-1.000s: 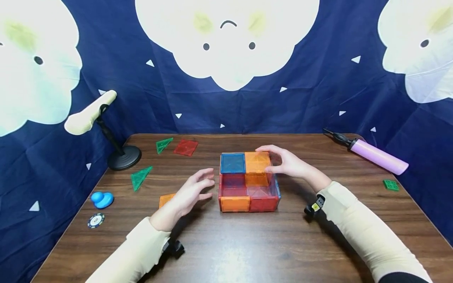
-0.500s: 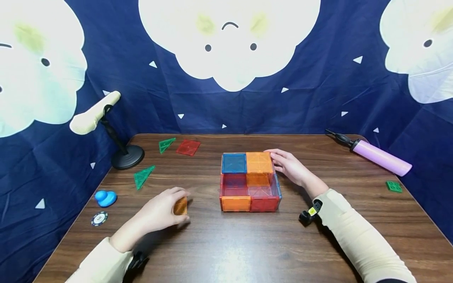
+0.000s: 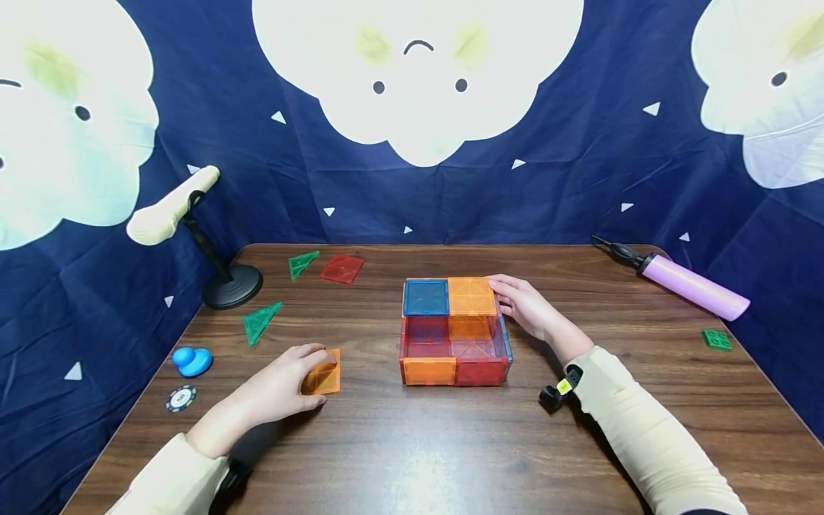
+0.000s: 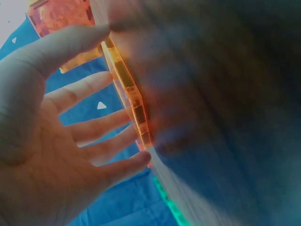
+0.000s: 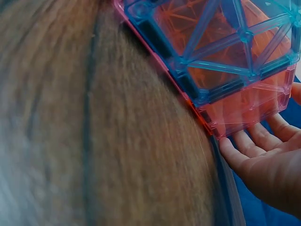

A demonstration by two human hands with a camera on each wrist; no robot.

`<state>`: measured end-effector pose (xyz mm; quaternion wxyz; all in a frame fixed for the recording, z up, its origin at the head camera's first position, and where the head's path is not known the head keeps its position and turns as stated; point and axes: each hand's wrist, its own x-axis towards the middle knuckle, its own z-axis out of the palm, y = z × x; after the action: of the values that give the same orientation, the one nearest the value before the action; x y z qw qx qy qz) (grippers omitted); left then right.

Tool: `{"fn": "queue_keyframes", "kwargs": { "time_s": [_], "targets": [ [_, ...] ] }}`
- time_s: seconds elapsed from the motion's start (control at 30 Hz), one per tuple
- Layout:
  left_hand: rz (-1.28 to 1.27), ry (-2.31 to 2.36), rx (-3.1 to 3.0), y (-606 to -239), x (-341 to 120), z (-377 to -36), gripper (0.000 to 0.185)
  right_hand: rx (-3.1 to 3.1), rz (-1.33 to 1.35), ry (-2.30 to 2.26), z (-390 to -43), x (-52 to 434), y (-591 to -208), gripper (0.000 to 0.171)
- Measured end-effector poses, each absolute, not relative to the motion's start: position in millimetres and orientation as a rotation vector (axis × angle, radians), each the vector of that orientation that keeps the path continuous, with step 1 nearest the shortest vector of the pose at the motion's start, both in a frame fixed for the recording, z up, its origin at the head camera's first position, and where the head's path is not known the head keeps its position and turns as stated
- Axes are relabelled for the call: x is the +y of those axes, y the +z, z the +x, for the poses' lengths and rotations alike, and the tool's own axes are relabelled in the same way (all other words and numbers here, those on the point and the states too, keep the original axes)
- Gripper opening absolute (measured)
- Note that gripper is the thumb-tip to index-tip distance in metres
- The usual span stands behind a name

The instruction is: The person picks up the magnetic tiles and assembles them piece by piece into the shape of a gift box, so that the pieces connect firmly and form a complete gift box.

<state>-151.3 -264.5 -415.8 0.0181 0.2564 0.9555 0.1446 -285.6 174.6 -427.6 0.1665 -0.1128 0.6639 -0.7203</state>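
Note:
A low box of translucent magnetic tiles (image 3: 428, 371) stands on the table, its back half topped by a blue tile (image 3: 426, 297) and an orange tile (image 3: 472, 296). My right hand (image 3: 527, 309) holds its back right corner, thumb on the orange top tile and fingers against the side. In the right wrist view, those fingers (image 5: 251, 143) lie along a red panel (image 5: 254, 110). To the left, my left hand (image 3: 277, 386) reaches over a loose orange square tile (image 3: 327, 377) flat on the table. The left wrist view shows spread, nearly straight fingers (image 4: 101, 127) along the tile's edge.
Green triangular tiles (image 3: 260, 323) and a red square tile (image 3: 342, 268) lie at the back left. A blue rubber duck (image 3: 193, 362), a poker chip (image 3: 181, 398) and a black stand (image 3: 233, 286) are further left. A purple hand pump (image 3: 695, 286) and green brick (image 3: 717, 339) lie right.
My left hand has moved from beside the box leftward to the loose orange tile. My right hand has shifted from the orange top tile to the box's back right corner.

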Motion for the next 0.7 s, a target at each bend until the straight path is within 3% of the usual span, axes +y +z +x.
{"fn": "queue_keyframes", "kwargs": {
  "time_s": [0.37, 0.7],
  "targets": [
    [0.846, 0.502, 3.008, -411.8, -253.6, -172.7, 0.05, 1.852, -0.32, -2.086, -282.3, 176.3, -429.1, 0.028],
    [1.071, 0.836, 3.052, -381.8, -192.6, -185.8, 0.053, 1.846, -0.315, -2.097, -283.3, 174.9, -429.3, 0.022]
  ]
}}
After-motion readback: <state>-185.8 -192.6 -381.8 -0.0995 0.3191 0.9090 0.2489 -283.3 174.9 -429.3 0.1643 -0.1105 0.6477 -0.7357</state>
